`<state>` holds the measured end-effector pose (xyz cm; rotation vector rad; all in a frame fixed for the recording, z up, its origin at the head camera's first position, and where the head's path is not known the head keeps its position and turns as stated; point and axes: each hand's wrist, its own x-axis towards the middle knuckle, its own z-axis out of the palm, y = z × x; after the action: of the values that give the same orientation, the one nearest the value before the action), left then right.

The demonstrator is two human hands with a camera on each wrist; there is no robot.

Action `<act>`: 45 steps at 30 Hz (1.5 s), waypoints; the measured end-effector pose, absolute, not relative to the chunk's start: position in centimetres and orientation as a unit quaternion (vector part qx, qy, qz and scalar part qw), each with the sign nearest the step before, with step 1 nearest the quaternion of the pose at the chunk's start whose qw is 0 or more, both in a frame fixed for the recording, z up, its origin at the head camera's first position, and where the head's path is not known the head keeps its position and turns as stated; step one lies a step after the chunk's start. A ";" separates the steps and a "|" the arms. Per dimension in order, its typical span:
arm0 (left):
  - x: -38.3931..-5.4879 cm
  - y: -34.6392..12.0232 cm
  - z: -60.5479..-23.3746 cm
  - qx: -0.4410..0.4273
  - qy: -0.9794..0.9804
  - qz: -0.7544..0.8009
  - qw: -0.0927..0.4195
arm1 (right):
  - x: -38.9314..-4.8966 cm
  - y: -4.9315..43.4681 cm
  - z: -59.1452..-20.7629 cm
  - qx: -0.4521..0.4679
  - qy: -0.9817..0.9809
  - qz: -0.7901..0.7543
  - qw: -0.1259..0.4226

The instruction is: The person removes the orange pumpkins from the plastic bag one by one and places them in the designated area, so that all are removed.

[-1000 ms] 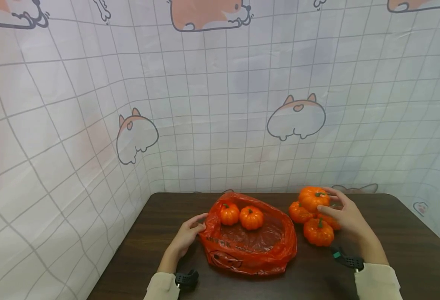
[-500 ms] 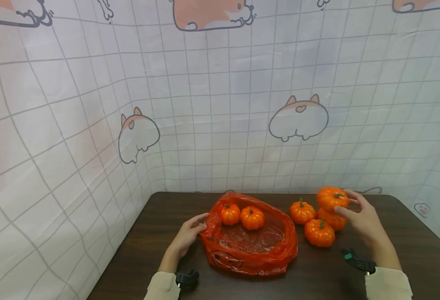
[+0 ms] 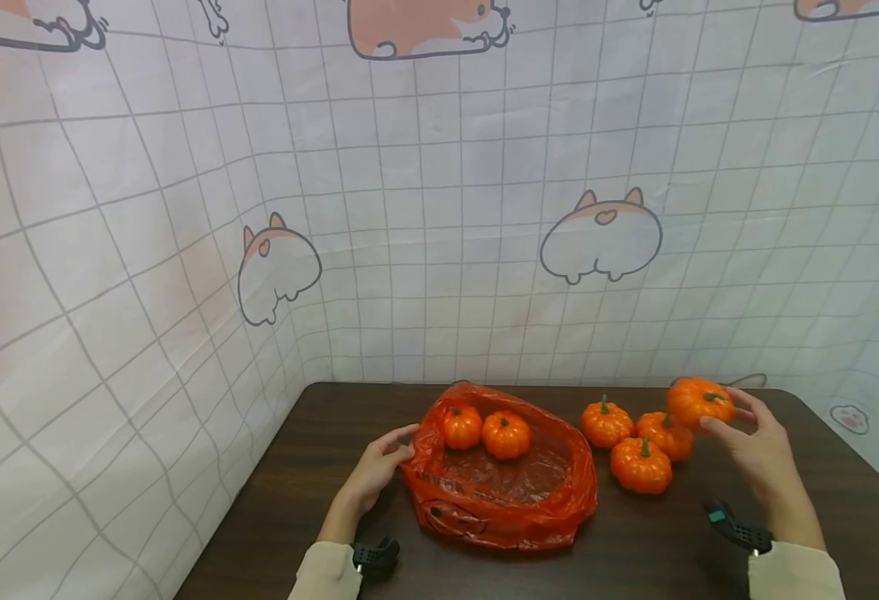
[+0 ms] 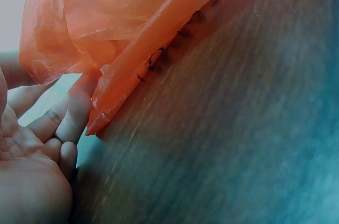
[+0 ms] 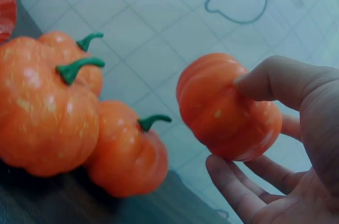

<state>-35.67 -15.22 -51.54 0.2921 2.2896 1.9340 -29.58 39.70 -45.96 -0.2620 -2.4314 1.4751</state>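
My right hand [image 3: 765, 442] grips a small orange pumpkin [image 3: 699, 402] between thumb and fingers, raised above the right part of the table. In the right wrist view the thumb lies across this pumpkin [image 5: 225, 107] and the fingers curl under it. Three more pumpkins [image 3: 641, 465] with green stems sit clustered to its left. A red plastic bag [image 3: 495, 521] lies wide-mouthed mid-table, two pumpkins [image 3: 506, 435] inside. My left hand [image 3: 370, 475] holds the bag's left side; in the left wrist view, its fingertips [image 4: 77, 113] pinch the thin plastic [image 4: 114, 94].
The dark wood-grain table [image 3: 282, 500] ends at a white grid-patterned cloth [image 3: 439, 292] with cartoon dogs, which rises behind and at the left. Dark wrist devices [image 3: 739, 529] sit on both forearms.
My right hand has carried its pumpkin to the right, off from above the cluster, so the pumpkins there show more fully. The left hand and the bag have stayed in place.
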 end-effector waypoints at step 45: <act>-35.7 -15.4 -51.7 0.099 0.758 0.641 0.067 | -29.7 44.3 -50.9 -0.138 -0.818 0.552 0.088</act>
<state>-35.74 -15.36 -51.72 0.2985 2.2846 1.9335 -29.68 44.28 -50.88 -0.4118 -2.4346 1.6438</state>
